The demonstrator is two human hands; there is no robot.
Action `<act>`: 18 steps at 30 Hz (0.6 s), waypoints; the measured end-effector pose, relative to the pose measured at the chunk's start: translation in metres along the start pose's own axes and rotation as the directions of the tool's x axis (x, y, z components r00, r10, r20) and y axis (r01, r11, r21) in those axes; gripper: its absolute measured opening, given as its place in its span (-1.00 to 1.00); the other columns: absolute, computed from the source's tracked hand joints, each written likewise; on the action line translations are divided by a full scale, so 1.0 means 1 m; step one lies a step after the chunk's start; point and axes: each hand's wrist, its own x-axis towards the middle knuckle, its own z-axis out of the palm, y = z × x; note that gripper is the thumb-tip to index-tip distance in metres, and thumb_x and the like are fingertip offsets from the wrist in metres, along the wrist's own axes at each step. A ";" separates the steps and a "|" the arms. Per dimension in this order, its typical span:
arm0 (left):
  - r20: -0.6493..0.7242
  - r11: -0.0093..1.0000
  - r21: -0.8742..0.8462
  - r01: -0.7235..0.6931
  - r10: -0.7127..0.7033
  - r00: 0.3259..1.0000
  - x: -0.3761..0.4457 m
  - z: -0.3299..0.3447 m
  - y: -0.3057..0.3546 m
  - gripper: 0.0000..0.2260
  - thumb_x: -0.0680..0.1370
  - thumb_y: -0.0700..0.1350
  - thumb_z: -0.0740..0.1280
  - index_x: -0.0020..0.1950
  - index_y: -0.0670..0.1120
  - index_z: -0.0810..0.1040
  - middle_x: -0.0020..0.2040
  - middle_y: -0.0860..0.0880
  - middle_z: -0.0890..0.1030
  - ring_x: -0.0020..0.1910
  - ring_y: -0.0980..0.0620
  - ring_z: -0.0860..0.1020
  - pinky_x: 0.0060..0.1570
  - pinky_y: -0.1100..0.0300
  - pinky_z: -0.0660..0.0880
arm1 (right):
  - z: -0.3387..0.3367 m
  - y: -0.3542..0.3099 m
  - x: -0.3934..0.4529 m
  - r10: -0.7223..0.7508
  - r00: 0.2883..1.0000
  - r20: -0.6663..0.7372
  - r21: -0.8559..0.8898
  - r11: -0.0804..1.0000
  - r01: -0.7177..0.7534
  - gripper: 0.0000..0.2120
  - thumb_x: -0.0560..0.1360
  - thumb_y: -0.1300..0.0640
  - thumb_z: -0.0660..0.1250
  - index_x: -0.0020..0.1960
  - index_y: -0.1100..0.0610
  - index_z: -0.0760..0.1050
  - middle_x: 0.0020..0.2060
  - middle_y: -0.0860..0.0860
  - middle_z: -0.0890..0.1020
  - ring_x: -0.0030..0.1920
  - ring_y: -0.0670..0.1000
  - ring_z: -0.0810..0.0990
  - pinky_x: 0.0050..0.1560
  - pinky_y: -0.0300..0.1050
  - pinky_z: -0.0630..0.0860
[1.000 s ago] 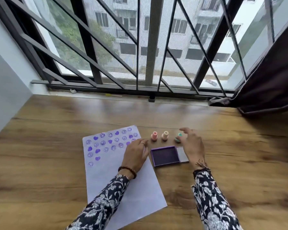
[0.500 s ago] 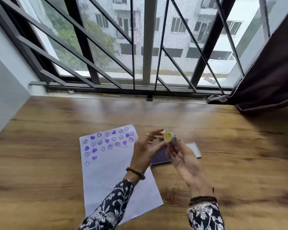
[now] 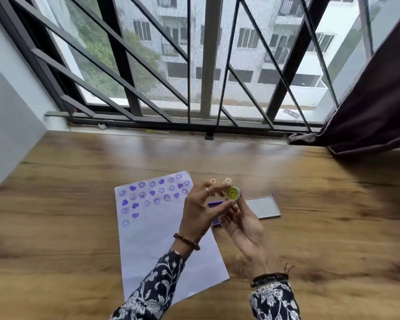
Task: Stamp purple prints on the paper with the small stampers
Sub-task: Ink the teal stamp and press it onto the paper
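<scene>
A white paper (image 3: 162, 241) lies on the wooden table, with several purple smiley and heart prints across its top. My right hand (image 3: 243, 225) holds a small stamper (image 3: 233, 193) up above the table, its yellow-green round face turned toward me. My left hand (image 3: 200, 211) is raised beside it, and its fingertips touch the stamper's side. Under both hands lies the purple ink pad (image 3: 215, 212), mostly hidden, with its open lid (image 3: 262, 205) flat to the right. Two more small stampers, a pink one (image 3: 213, 181) and a peach one (image 3: 228, 180), stand just beyond the hands.
The wooden table (image 3: 79, 227) runs back to a window sill under a black metal grille (image 3: 201, 121). A dark curtain (image 3: 374, 116) hangs down onto the table's far right corner. A grey wall (image 3: 7, 116) borders the left side.
My right hand picked the green stamper off the table and lifted it, turning its face up. My left hand left the paper and rose to meet it.
</scene>
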 end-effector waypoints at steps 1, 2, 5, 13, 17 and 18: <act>-0.006 1.000 -0.005 0.003 -0.003 1.000 -0.001 -0.001 -0.001 -0.68 0.32 -0.17 0.51 0.04 0.01 0.63 -0.15 0.09 0.56 -0.06 0.12 0.50 -0.09 0.55 0.30 | 0.000 0.000 0.000 0.010 1.000 -0.010 0.010 1.000 -0.010 -0.71 0.54 0.06 0.20 -0.10 0.28 0.55 -0.45 0.06 0.65 -0.45 -0.08 0.64 -0.40 -0.29 0.61; -0.021 1.000 -0.015 0.017 -0.017 1.000 0.000 -0.003 -0.003 -0.69 0.32 -0.17 0.50 0.04 0.01 0.63 -0.17 0.10 0.55 -0.10 0.16 0.50 -0.11 0.54 0.30 | -0.001 0.000 0.000 0.016 1.000 -0.026 0.015 1.000 -0.015 -0.72 0.54 0.08 0.20 -0.10 0.28 0.54 -0.45 0.06 0.65 -0.46 -0.08 0.63 -0.40 -0.29 0.61; -0.087 0.987 -0.104 0.122 -0.131 0.988 0.004 -0.014 -0.013 -0.77 0.33 -0.12 0.49 -0.05 0.08 0.63 -0.23 0.15 0.54 -0.19 0.20 0.48 -0.20 0.51 0.34 | -0.005 -0.002 -0.001 -0.008 0.997 -0.082 0.005 1.000 0.008 -0.78 0.54 0.15 0.23 -0.14 0.28 0.54 -0.44 0.07 0.64 -0.47 -0.07 0.62 -0.41 -0.28 0.61; -0.067 0.917 -0.164 0.363 -0.378 0.924 -0.001 -0.024 -0.051 -0.83 0.38 -0.07 0.45 -0.04 0.08 0.63 -0.10 0.10 0.64 -0.22 0.23 0.51 -0.27 0.53 0.38 | -0.025 0.002 0.005 -0.103 0.971 -0.214 -0.109 0.991 0.081 -0.89 0.53 0.26 0.23 -0.13 0.23 0.51 -0.27 0.12 0.60 -0.41 -0.07 0.63 -0.43 -0.31 0.59; 0.032 0.915 -0.121 0.384 -0.383 0.923 -0.003 -0.017 -0.056 -0.85 0.43 -0.09 0.40 -0.08 0.17 0.57 -0.11 0.16 0.63 -0.21 0.14 0.51 -0.19 0.41 0.45 | -0.032 0.008 0.010 -0.322 0.920 -0.222 -0.555 0.818 0.152 -0.94 0.41 0.25 0.40 -0.11 0.17 0.60 -0.15 0.09 0.66 -0.19 -0.03 0.64 -0.21 -0.25 0.62; 0.057 0.914 -0.110 0.390 -0.386 0.921 -0.003 -0.015 -0.057 -0.86 0.45 -0.08 0.39 -0.09 0.18 0.56 -0.10 0.15 0.63 -0.22 0.14 0.52 -0.21 0.37 0.46 | -0.033 0.010 0.011 -0.403 0.883 -0.240 -0.701 0.702 0.130 -0.92 0.39 0.23 0.43 -0.12 0.12 0.61 -0.15 0.08 0.68 -0.16 0.00 0.65 -0.14 -0.17 0.63</act>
